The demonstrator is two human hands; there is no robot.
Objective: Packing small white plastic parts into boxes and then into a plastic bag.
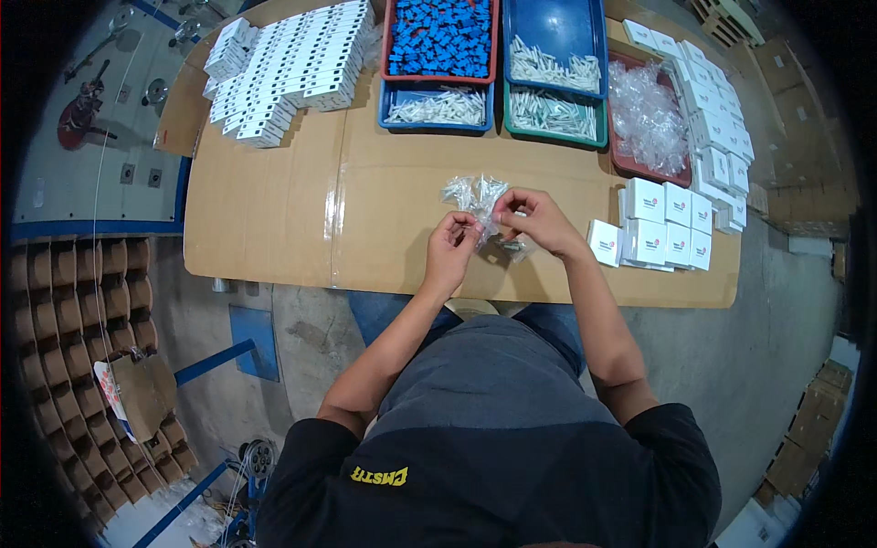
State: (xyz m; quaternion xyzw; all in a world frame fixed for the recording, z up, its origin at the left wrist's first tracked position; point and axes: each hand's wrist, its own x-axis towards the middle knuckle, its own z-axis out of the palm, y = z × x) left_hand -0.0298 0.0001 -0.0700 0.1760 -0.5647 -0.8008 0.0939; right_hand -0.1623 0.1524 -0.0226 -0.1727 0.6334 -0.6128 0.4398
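Note:
Near the table's front edge, my left hand (451, 248) pinches a crinkled clear plastic bag (486, 228) between thumb and fingertips. My right hand (541, 222) grips the same plastic from the other side, with its fingers drawn together. Just beyond my fingertips lies a small heap of clear bags with white pieces (473, 192); whether it is joined to the plastic in my hands I cannot tell. Some shiny small parts (516, 247) show beneath my right hand, too small to name.
Ahead stand a red tray of blue pieces (440, 38), blue trays (554, 23) and a green tray (557, 140) with white plug-like pieces. A dark red tray (639, 169) holds clear bags. White boxes are stacked far left (306, 55) and right (649, 219) on the cardboard-covered table (265, 219).

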